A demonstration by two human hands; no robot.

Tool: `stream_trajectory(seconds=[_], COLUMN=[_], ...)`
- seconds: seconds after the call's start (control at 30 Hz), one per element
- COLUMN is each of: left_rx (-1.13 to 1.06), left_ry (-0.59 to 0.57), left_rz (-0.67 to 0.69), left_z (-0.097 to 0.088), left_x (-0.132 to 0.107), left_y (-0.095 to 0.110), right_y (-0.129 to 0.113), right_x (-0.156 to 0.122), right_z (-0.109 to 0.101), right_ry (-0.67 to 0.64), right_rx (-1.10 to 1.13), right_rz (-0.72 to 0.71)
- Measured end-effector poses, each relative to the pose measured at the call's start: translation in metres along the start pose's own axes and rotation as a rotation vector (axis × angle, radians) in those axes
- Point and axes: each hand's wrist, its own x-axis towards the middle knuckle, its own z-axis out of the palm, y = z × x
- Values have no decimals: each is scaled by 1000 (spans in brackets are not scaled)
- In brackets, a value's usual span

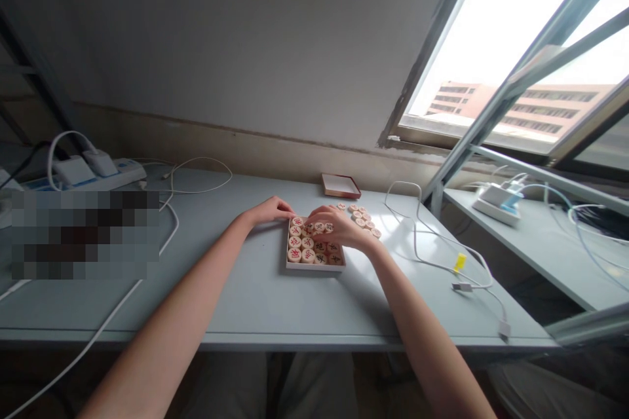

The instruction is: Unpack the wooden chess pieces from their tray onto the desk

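An open shallow box point(315, 268) holds rows of round wooden Chinese chess pieces point(308, 255), red characters on the left and black ones on the right. My left hand point(272, 210) is at the box's far left corner, its fingertips closed on the rim there. Over the box's far part, my right hand point(339, 225) has bent fingers and a thumb around a black-marked chess piece point(319, 227). The hand hides some of the pieces behind it. More loose chess pieces point(364, 217) lie flat on the table, to the right of the box.
The box lid point(341, 185) lies inside up near the wall. White cables point(417, 236) cross the right side of the table point(246, 301), with a yellow tag point(460, 263). Power strips stand on the left point(122, 173) and on the neighbouring desk point(496, 204).
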Motion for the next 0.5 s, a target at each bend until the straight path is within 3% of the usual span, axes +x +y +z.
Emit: stream_trajectory(seconds=[0.27,0.5], left_rx=[7,4], left_ry=[4,3], left_rz=[-6,-27], left_z=[0,0], left_x=[1,-1], left_y=[-1,3], right_y=[7,52], right_x=[1,-22], right_z=[2,-11], right_ry=[125,303], right_rx=[-46,-301], right_rz=[31,460])
